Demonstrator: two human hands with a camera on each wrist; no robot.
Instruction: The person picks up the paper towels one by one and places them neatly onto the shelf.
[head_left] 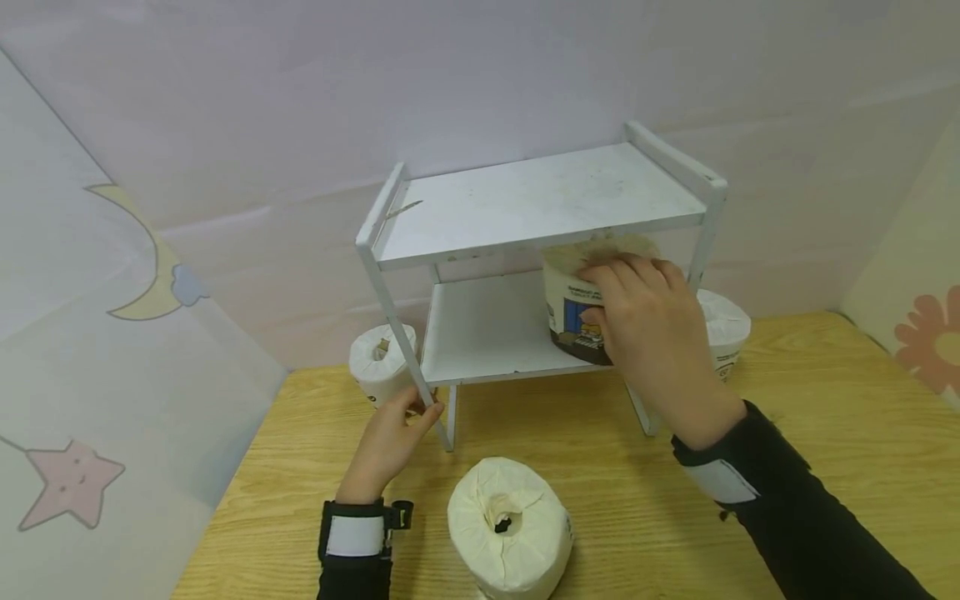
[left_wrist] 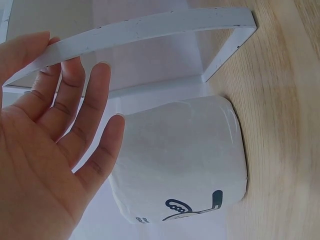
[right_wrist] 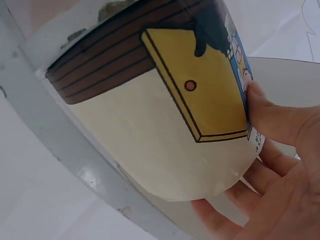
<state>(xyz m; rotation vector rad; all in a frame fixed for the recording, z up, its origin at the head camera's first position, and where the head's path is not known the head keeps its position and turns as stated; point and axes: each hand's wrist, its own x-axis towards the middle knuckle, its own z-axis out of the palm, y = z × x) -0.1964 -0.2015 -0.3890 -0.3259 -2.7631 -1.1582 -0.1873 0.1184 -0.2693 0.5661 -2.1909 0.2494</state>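
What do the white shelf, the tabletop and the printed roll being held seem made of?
Shelf: painted, with dark chips along its edges; wood or metal beneath, unclear.
Tabletop: wood or wood-look laminate, fairly matte, judging by its grain.
Printed roll: apparently smooth paper wrapper, faintly wrinkled; thin plastic possible.

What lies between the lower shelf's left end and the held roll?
Nothing: in the head view, the lower shelf is bare up to the roll in the right hand.
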